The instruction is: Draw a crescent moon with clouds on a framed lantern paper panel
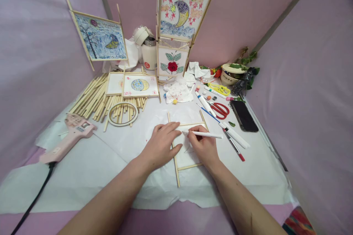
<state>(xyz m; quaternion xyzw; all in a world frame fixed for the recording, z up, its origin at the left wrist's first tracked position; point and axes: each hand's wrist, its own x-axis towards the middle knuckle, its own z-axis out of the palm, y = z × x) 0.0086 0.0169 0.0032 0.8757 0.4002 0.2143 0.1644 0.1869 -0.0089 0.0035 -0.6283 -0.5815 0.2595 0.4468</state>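
Right hand (204, 147) gripping one white pen (209, 134), left hand (163, 142) across one framed sheet (186, 156)

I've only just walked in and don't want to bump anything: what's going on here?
A person is at work on paper in a small stick frame. The right hand holds a white pen over the sheet, which bears a faint line sketch. The left hand lies across the frame's left side. Whether the pen tip touches is hard to tell. A pink glue gun lies to the left; red-handled scissors and a phone lie to the right.
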